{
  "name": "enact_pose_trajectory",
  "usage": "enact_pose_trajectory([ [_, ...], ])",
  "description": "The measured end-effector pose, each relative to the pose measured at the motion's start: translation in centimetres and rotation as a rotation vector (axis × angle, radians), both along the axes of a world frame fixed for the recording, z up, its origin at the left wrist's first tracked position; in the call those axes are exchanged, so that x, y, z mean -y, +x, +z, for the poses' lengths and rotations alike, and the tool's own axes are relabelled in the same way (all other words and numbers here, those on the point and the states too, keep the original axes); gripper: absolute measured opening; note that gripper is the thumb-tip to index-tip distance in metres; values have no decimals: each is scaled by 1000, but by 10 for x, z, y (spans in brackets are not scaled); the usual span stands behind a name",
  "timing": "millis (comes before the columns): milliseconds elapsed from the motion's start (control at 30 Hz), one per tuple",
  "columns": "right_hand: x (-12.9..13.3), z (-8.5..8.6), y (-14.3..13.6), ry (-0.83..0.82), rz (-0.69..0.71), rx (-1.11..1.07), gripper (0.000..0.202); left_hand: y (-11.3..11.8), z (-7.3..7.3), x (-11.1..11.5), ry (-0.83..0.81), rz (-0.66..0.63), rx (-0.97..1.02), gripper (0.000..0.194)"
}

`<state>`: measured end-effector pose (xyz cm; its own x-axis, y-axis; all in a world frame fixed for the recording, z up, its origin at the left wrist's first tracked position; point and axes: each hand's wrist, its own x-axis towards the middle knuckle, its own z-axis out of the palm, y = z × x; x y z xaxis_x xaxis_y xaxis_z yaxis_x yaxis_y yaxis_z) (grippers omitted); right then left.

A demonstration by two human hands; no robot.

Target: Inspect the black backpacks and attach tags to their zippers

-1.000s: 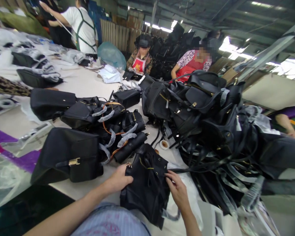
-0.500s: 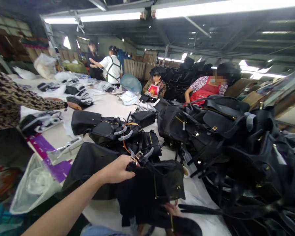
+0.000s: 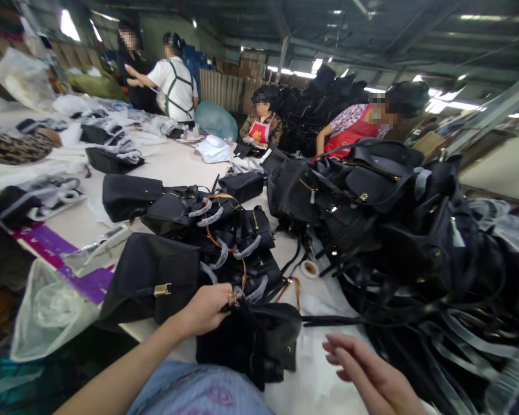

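Observation:
My left hand point(image 3: 207, 308) is closed on the top of a black bag point(image 3: 259, 340) at the front edge of the table, near its gold buckle. To the right, my right hand point(image 3: 363, 369) is off the bag, with its fingers stretched out over the white table point(image 3: 315, 357) and nothing in them. A larger black bag with a gold clasp point(image 3: 155, 276) lies left of my left hand. Just beyond the held bag are more black bags with plastic-wrapped handles point(image 3: 237, 248). The lower part of the held bag is partly out of sight against my clothing.
A big heap of black bags point(image 3: 384, 230) fills the right side. A small round cup point(image 3: 310, 269) stands mid-table. At the left are a purple strip point(image 3: 75, 259) and a clear plastic bag point(image 3: 54, 311). Several people are around the table; a patterned sleeve point(image 3: 17, 147) reaches in.
My right hand has come out from behind the held bag and moved right, now free. The held bag sits slightly lower and nearer. The view has shifted down and right.

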<state>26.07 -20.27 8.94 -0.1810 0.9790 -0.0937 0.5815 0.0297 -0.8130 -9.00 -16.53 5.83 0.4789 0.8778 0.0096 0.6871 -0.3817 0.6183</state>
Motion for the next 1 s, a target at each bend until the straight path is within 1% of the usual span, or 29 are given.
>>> enact_pose_trajectory([
  [33, -5, 0, -3, 37, -18, 17, 35, -2, -5, -5, -10, 48, 3, 14],
  [67, -10, -4, -8, 81, -33, 38, 35, -4, -9, -10, -20, 86, 1, 13],
  [133, -17, -19, -20, 169, -41, 72, 35, -7, -13, -18, -19, 100, -17, 11],
  [200, -21, -36, -31, 257, -41, 86, 37, -7, -11, -18, 15, 41, -31, 10],
  [233, -21, -42, -36, 297, -33, 90, 38, -5, -9, -14, 39, -3, -32, 12],
  [300, -20, -45, -41, 335, 14, 85, 39, 3, -1, 1, 95, -88, -37, 15],
  [367, -17, -39, -43, 279, 105, 75, 38, 16, 8, 20, 148, -158, -57, 15],
  [467, -10, -31, -40, 48, 239, 116, 34, 35, 22, 47, 194, -313, -98, 11],
  [533, -2, -34, -36, -99, 301, 156, 36, 42, 29, 59, 172, -426, -106, 6],
  [600, 9, -45, -28, -190, 304, 169, 51, 44, 33, 64, 128, -463, -95, 5],
  [667, 23, -59, -16, -252, 246, 154, 64, 42, 33, 67, 98, -407, -76, 7],
  [733, 36, -72, -1, -306, 170, 62, 71, 36, 28, 68, 95, -305, -38, 16],
  [800, 45, -86, 12, -342, 148, -149, 84, 29, 18, 66, 99, -185, 10, 23],
  [867, 47, -101, 19, -333, 108, -349, 97, 21, 6, 59, 75, -60, 48, 25],
  [900, 45, -110, 19, -317, 66, -389, 99, 17, 0, 53, 45, 1, 61, 24],
  [933, 40, -119, 16, -297, 16, -376, 95, 14, -5, 46, 4, 65, 73, 23],
  [1000, 25, -139, 7, -255, -85, -277, 77, 9, -13, 28, -82, 180, 100, 19],
])
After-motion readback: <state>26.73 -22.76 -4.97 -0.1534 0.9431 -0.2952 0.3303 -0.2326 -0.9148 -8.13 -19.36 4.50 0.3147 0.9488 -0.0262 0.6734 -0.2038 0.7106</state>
